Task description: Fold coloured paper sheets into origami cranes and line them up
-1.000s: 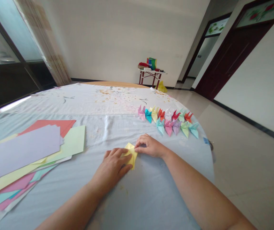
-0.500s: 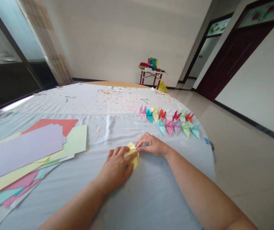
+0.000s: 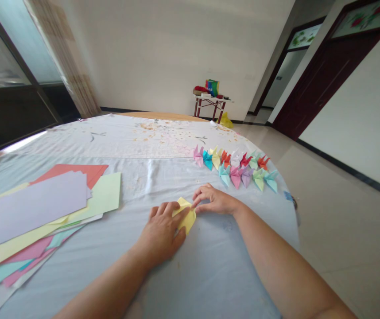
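Note:
A small folded piece of yellow origami paper [image 3: 186, 218] lies on the tablecloth in front of me, partly covered by fingers. From the left, my left hand [image 3: 164, 228] holds it down, index finger stretched across it and thumb at its lower edge. At the paper's right side, my right hand [image 3: 214, 200] pinches the edge between thumb and fingertips. Beyond my right hand stand several folded paper cranes [image 3: 235, 176] in many colours, set in two rows.
Loose coloured sheets lie in an overlapping pile at the left, a lilac sheet [image 3: 37, 208] on top, with a green sheet [image 3: 108, 195] and a red sheet [image 3: 93, 174] sticking out. The round table's cloth [image 3: 137, 177] has creases. A small side table [image 3: 213, 101] stands by the wall.
My right hand has shifted slightly to the right, and more of the yellow paper's right side shows. My left hand stays almost in place.

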The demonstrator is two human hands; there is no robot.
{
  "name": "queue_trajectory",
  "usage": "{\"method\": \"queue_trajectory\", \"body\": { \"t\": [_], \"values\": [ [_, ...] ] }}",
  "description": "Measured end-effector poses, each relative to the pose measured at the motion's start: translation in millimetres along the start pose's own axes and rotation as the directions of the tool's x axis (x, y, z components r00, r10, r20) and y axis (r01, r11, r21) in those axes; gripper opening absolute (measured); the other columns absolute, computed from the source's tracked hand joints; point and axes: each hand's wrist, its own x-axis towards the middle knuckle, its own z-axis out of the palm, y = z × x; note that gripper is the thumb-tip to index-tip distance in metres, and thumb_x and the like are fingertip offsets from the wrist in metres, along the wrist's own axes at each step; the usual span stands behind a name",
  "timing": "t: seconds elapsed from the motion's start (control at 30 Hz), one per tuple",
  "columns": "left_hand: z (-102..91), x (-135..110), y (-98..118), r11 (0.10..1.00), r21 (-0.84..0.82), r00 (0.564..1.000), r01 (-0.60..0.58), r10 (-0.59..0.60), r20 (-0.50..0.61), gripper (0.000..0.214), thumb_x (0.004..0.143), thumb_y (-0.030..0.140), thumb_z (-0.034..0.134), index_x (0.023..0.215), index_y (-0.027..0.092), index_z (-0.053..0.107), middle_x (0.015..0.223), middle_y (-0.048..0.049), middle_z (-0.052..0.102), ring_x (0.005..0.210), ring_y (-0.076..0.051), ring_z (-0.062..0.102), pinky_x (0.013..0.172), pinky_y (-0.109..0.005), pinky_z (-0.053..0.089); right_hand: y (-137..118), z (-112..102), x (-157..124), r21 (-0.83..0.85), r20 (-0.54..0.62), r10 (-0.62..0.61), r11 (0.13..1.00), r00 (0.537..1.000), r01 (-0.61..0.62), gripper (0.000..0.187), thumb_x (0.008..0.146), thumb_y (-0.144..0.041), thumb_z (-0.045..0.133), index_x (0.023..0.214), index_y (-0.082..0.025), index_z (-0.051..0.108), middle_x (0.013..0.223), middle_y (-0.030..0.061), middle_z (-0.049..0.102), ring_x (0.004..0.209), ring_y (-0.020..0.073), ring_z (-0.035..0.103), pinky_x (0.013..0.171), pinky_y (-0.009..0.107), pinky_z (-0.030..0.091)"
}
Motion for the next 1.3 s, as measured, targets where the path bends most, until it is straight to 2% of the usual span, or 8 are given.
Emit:
{"method": "queue_trajectory", "body": {
  "t": [0.3, 0.5, 0.6, 0.77, 0.93, 1.3],
  "values": [
    [-2.3, 1.9, 4.1, 1.000, 0.012, 1.000, 0.007, -0.006, -0.019, 0.035, 0.079, 0.029, 0.044, 0.113, 0.026, 0.053, 0.110, -0.0074, 0.051, 0.103, -0.026, 0.043, 0.084, -0.041, 0.032, -2.8, 16.7, 12.9, -0.064, -0.105, 0.020, 0.998, 0.994, -0.027, 0.025, 0.077, -0.044, 0.057, 0.079, -0.020, 0.065, 0.083, 0.0025, 0.057, 0.092, 0.0175, 0.044, 0.087, 0.032, 0.033],
    [-2.4, -4.1, -6.9, 0.995, -0.092, 0.999, -0.041, 0.039, -0.029, 0.027, 0.082, 0.031, 0.046, 0.106, 0.023, 0.055, 0.111, -0.0053, 0.056, 0.104, -0.021, 0.047, 0.087, -0.037, 0.033, -5.1, 20.7, 14.8, -0.138, -0.126, 0.047, 0.988, 0.991, -0.064, 0.024, 0.076, -0.043, 0.059, 0.076, -0.019, 0.063, 0.079, 0.0021, 0.055, 0.087, 0.0170, 0.044, 0.083, 0.031, 0.032],
    [-3.4, -6.2, -7.3, 0.995, -0.080, 0.998, -0.055, 0.053, -0.029, 0.028, 0.083, 0.030, 0.047, 0.109, 0.024, 0.053, 0.111, -0.0045, 0.057, 0.103, -0.021, 0.048, 0.087, -0.037, 0.033, -7.0, 21.8, 16.1, -0.160, -0.126, 0.074, 0.983, 0.989, -0.094, 0.025, 0.075, -0.044, 0.059, 0.075, -0.019, 0.063, 0.078, 0.0020, 0.055, 0.086, 0.0173, 0.044, 0.082, 0.032, 0.032],
    [-4.0, -6.2, -0.7, 0.994, 0.026, 0.994, -0.106, 0.105, 0.024, 0.028, 0.087, 0.028, 0.042, 0.112, 0.032, 0.054, 0.098, -0.0040, 0.058, 0.091, -0.020, 0.049, 0.080, -0.037, 0.034, -8.5, 23.0, 17.8, -0.169, -0.143, 0.082, 0.980, 0.986, -0.106, 0.027, 0.073, -0.046, 0.061, 0.073, -0.019, 0.063, 0.078, 0.0018, 0.057, 0.086, 0.0175, 0.044, 0.081, 0.032, 0.031],
    [-1.9, -7.4, -0.7, 0.992, 0.003, 0.990, -0.123, 0.122, 0.065, 0.030, 0.088, 0.029, 0.038, 0.113, 0.034, 0.054, 0.099, -0.0049, 0.055, 0.093, -0.020, 0.047, 0.078, -0.034, 0.036, -8.0, 24.9, 18.1, -0.166, -0.173, 0.075, 0.981, 0.982, -0.104, 0.029, 0.072, -0.048, 0.061, 0.071, -0.019, 0.064, 0.076, 0.0013, 0.058, 0.085, 0.0171, 0.044, 0.080, 0.032, 0.030],
    [-6.1, -10.3, 1.4, 0.989, 0.004, 0.983, -0.151, 0.150, 0.103, 0.033, 0.086, 0.022, 0.039, 0.116, 0.031, 0.052, 0.101, -0.0064, 0.055, 0.094, -0.021, 0.047, 0.080, -0.035, 0.038, -8.5, 27.6, 19.4, -0.165, -0.202, 0.117, 0.974, 0.972, -0.152, 0.030, 0.069, -0.050, 0.063, 0.069, -0.020, 0.064, 0.077, 0.0013, 0.058, 0.086, 0.0178, 0.044, 0.079, 0.032, 0.029]
  ]
}}
